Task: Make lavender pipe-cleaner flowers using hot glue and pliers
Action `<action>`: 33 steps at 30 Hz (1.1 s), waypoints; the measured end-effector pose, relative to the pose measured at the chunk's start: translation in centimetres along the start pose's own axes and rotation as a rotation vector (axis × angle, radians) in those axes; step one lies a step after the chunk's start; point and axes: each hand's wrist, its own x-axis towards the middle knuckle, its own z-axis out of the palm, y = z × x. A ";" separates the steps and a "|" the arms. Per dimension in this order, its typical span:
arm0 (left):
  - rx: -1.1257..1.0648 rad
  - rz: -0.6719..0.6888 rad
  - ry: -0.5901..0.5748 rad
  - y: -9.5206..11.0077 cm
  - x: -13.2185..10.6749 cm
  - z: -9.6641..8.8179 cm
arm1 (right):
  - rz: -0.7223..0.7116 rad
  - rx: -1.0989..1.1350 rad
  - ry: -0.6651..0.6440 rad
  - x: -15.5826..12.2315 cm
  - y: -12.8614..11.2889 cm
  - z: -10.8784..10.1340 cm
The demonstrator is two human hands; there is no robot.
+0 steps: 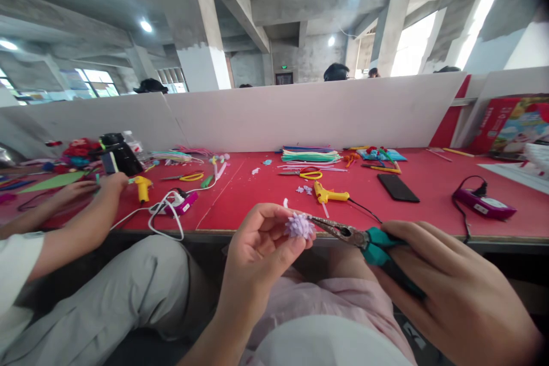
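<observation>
My left hand [259, 246] pinches a small fuzzy purple pipe-cleaner flower [299, 226] between thumb and fingertips, just in front of the red table's [266, 194] near edge. My right hand [446, 280] is wrapped round the teal handles of long-nose pliers [349, 234]. The pliers' metal tip points left and touches the flower's right side. Both hands hover above my lap, which is covered in pale pink cloth.
A yellow glue gun [326, 194], yellow-handled scissors [309, 174], a stack of pipe cleaners [309, 155], a black phone [398, 187] and a purple power strip [484, 204] lie on the table. A person at left rests both arms [81, 206] by another glue gun [142, 187]. White partition behind.
</observation>
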 end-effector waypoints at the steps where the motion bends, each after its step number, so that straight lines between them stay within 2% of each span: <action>1: 0.002 -0.004 0.006 0.0 0.0 0.0 | -0.022 -0.056 0.006 -0.1 0.0 0.1; 5: 0.026 -0.018 0.024 0.0 0.0 0.0 | -0.105 -0.219 0.003 -0.4 -0.2 0.3; 10: 0.014 -0.026 0.027 -0.1 0.0 -0.1 | -0.192 -0.294 0.025 0.0 -0.3 0.0; 13: -0.011 -0.017 0.029 0.0 0.0 0.0 | -0.129 -0.251 0.013 0.4 -0.2 -0.2; 16: -0.028 0.003 0.037 0.0 0.1 0.0 | -0.007 -0.102 -0.012 0.5 0.0 -0.3; 19: -0.015 0.011 0.050 0.0 0.1 0.1 | 0.045 0.025 -0.039 0.4 0.0 -0.2; 23: -0.014 -0.003 0.036 -0.1 0.0 0.1 | 0.024 -0.096 0.014 0.1 0.2 -0.1; 27: 0.014 -0.019 0.033 -0.3 0.1 -0.1 | -0.094 -0.216 0.051 0.0 0.6 -0.1; 29: 0.025 -0.003 0.053 -0.3 0.2 -0.2 | -0.080 -0.150 0.035 0.1 0.6 -0.1; 33: -0.007 0.004 0.059 -0.3 0.2 -0.1 | 0.055 0.125 -0.066 0.1 0.1 -0.2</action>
